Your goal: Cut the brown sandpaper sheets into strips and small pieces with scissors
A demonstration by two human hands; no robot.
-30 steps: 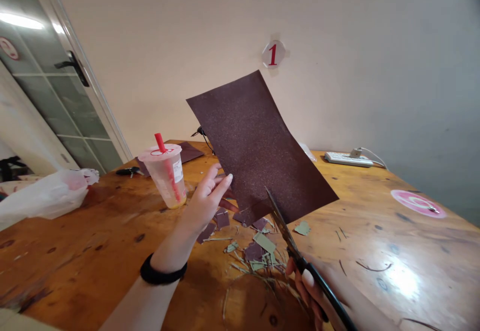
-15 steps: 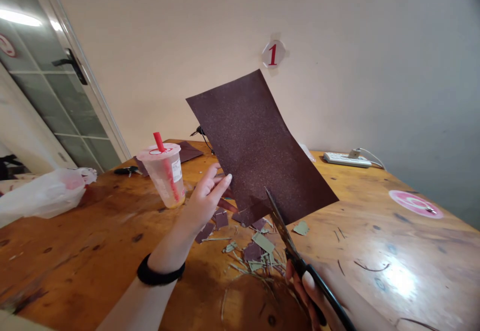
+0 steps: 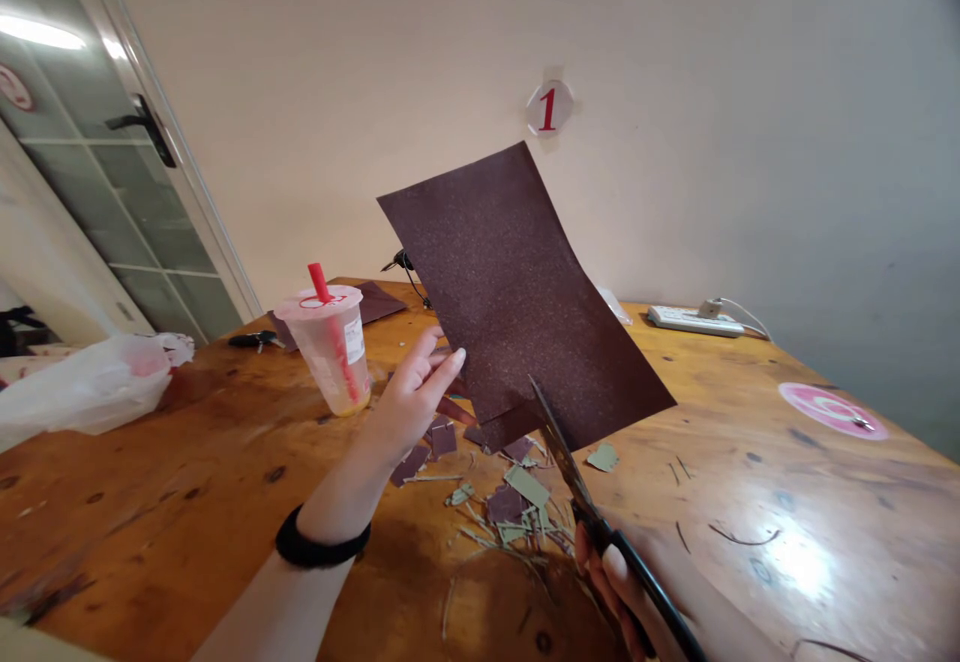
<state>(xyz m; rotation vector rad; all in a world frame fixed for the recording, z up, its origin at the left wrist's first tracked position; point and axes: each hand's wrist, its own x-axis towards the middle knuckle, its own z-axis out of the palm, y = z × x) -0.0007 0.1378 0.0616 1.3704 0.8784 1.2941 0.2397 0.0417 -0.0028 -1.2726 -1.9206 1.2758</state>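
Note:
My left hand pinches the left edge of a dark brown speckled sheet of sandpaper, thumb in front and the other fingers partly behind it. The sheet is held up at a tilt above the table and bends slightly. Wrapped round the handles of black-handled scissors, my right hand holds them at the sheet's lower edge. One blade lies in front of the sheet, and a cut line runs left from near its tip. Below lie several brown and greenish scraps and thin strips.
A plastic cup with a red straw stands on the wooden table at left, with more brown sheets behind it. A white plastic bag lies far left. A power strip sits at the back right, near a pink round sticker.
The sheet has shifted very slightly, and the cut line near its lower edge shows more plainly. Both hands keep their hold and almost the same place.

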